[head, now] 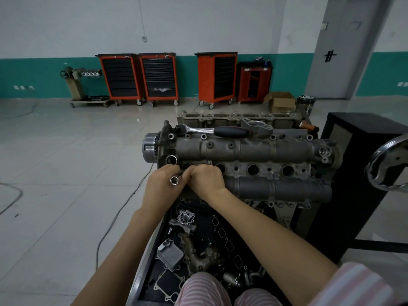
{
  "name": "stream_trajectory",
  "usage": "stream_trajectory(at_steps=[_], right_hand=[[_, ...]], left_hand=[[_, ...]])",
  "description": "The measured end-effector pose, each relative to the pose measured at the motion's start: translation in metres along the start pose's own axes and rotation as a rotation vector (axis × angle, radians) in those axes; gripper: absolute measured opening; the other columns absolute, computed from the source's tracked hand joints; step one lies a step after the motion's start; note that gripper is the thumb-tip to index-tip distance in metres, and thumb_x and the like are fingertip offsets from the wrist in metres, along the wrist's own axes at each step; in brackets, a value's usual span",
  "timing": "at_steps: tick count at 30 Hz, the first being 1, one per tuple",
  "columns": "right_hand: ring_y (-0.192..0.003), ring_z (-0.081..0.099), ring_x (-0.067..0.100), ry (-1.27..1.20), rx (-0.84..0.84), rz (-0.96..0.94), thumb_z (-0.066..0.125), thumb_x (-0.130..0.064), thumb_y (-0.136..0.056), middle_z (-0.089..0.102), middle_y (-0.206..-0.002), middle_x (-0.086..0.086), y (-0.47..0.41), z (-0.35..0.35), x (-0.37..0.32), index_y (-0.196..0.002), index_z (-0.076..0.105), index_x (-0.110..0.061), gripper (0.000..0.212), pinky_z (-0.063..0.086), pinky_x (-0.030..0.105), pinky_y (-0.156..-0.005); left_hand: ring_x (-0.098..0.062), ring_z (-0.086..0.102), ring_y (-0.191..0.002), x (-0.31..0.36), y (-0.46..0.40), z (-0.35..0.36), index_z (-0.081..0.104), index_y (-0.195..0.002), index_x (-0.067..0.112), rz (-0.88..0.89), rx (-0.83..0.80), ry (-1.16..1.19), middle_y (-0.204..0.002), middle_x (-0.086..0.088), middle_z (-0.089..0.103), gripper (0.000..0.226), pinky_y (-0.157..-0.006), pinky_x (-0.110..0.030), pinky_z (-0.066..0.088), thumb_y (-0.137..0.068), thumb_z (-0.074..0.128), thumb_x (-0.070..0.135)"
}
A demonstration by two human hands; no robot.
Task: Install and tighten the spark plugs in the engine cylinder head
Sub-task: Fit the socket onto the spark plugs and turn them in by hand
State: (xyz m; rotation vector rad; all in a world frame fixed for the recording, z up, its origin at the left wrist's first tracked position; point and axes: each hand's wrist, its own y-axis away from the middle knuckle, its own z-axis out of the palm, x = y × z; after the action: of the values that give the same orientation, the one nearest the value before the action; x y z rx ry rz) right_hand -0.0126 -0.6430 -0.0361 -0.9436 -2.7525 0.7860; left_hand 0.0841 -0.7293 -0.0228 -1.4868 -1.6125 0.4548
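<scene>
The grey engine cylinder head [254,149] lies across a stand in front of me, with a row of round spark plug wells [253,170] along its middle. My left hand [164,184] grips a chrome socket [174,180] whose open end faces me. My right hand [206,180] is curled next to it, pinching something small at the socket's far end, over the leftmost wells. What it pinches is hidden by the fingers. A chrome ratchet with a black handle [229,131] lies on the head's far edge.
A black tray [154,250] below the head holds engine parts and gaskets. A chrome handwheel [388,164] sticks out at right beside a black stand [362,173]. A second cylinder head [238,118] sits behind. Orange tool carts [159,78] line the far wall. Cables cross the floor.
</scene>
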Motion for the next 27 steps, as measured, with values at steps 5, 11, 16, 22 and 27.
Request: stream_trajectory(at_steps=[5,11,16,22,27], right_hand=[[-0.077,0.063,0.033,-0.044,0.006,0.047,0.045,-0.037,-0.088,0.066,-0.086,0.016,-0.001,-0.002,-0.002,-0.093,0.054,-0.003,0.035,0.030,0.030,-0.055],[-0.084,0.063,0.033,0.039,-0.032,0.003,0.042,-0.023,-0.090,0.066,-0.093,0.015,-0.003,-0.003,-0.002,-0.099,0.055,-0.005,0.024,0.033,0.031,-0.058],[-0.087,0.063,0.032,0.013,-0.028,0.013,0.040,-0.021,-0.092,0.067,-0.096,0.012,-0.003,-0.002,0.000,-0.101,0.058,-0.007,0.024,0.032,0.029,-0.060],[-0.084,0.063,0.033,-0.014,0.001,0.036,0.042,-0.020,-0.091,0.067,-0.091,0.014,0.000,-0.003,-0.001,-0.096,0.063,-0.007,0.025,0.032,0.030,-0.059],[-0.083,0.064,0.033,0.015,-0.016,0.062,0.045,-0.025,-0.088,0.066,-0.093,0.017,-0.001,-0.007,-0.004,-0.096,0.056,-0.003,0.025,0.032,0.030,-0.057]], left_hand=[[-0.007,0.039,-0.057,-0.008,0.003,-0.001,0.035,-0.072,0.013,-0.072,-0.087,0.060,-0.064,0.010,0.037,0.032,-0.049,-0.017,0.029,-0.087,0.062,0.021],[-0.011,0.035,-0.055,-0.005,0.007,-0.004,0.033,-0.073,0.015,-0.010,-0.124,0.006,-0.066,0.010,0.035,0.034,-0.049,-0.016,0.025,-0.084,0.065,0.018],[-0.018,0.034,-0.049,0.002,0.000,0.000,0.021,-0.057,0.024,-0.080,-0.089,-0.030,-0.053,0.007,0.030,0.053,-0.047,-0.028,0.027,-0.085,0.065,0.032],[-0.022,0.039,-0.052,0.005,0.003,0.002,0.034,-0.061,0.013,-0.081,-0.061,-0.054,-0.058,-0.001,0.040,0.041,-0.046,-0.034,0.031,-0.088,0.062,0.023],[-0.018,0.040,-0.057,-0.001,0.006,-0.003,0.035,-0.075,0.015,-0.014,-0.114,-0.027,-0.071,0.001,0.044,0.030,-0.050,-0.027,0.028,-0.084,0.064,0.013]])
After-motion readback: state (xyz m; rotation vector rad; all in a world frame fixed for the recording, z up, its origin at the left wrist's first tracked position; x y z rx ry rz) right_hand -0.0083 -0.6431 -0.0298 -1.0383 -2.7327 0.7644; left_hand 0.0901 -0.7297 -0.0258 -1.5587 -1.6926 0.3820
